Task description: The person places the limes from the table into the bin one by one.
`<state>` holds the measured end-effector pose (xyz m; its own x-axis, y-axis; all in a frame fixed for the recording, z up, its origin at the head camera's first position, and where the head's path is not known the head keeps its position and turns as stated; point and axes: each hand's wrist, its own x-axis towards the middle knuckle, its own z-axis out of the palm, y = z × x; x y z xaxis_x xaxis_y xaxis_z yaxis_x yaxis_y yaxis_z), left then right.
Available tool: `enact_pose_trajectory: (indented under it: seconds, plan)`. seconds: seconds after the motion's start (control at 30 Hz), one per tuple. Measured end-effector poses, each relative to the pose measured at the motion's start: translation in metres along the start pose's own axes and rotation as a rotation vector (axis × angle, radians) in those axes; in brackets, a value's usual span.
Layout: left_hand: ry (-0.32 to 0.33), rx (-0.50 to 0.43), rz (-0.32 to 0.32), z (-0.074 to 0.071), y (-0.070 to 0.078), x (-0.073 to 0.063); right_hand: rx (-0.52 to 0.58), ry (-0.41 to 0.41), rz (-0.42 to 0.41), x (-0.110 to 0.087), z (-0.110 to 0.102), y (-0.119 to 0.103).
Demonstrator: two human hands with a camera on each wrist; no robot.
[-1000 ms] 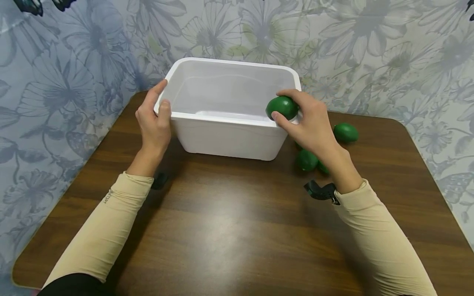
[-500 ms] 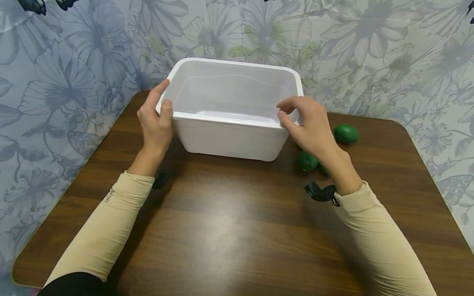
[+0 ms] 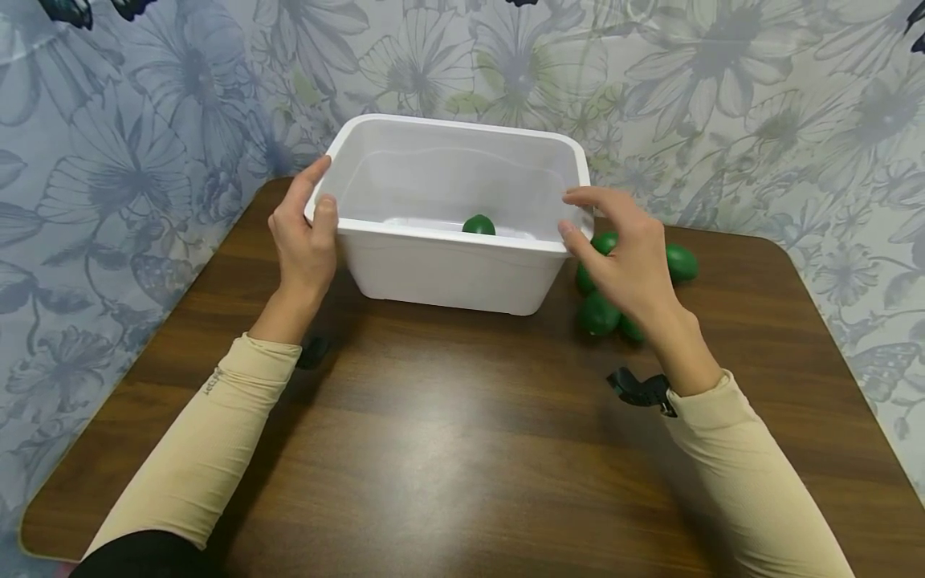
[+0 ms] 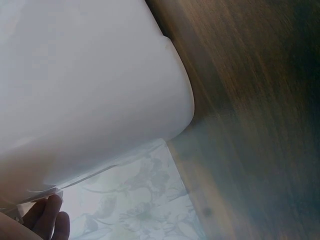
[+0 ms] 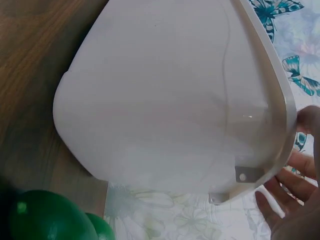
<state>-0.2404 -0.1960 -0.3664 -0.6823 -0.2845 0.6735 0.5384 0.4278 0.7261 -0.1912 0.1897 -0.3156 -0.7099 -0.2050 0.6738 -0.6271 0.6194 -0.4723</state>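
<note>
A white plastic bin (image 3: 448,269) stands on the table near the wall. My left hand (image 3: 302,233) grips its left rim, thumb at the front corner; the fingertips (image 4: 50,217) show under the rim in the left wrist view. One green lime (image 3: 478,225) lies inside the bin, its lower part hidden by the front wall. At the right rim my right hand (image 3: 625,253) holds nothing, its thumb and fingers apart and loosely bent. Several more limes lie on the table beside and partly behind this hand, including a near one (image 3: 598,314) and a farther one (image 3: 681,262).
The brown wooden table (image 3: 433,433) has rounded corners and extends toward me in front of the bin. Right behind it rises a wall with flower-patterned paper (image 3: 723,104). A black strap (image 3: 639,389) hangs at my right wrist.
The lime that my right hand held over the rim has been let go and now lies in the bin. That hand has shifted right and its fingers have spread. The left hand stays put.
</note>
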Motion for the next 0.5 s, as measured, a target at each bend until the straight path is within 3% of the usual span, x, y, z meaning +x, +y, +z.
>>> enact_pose_trajectory:
  seconds: [0.23,0.5]
  plan:
    - [0.001,0.0,0.013,0.0,0.0,0.001,-0.018,0.067,0.068,-0.008,-0.014,0.008]
    - [-0.002,-0.009,0.006,0.001,0.006,-0.001,-0.066,0.058,0.163,-0.027,-0.026,0.024]
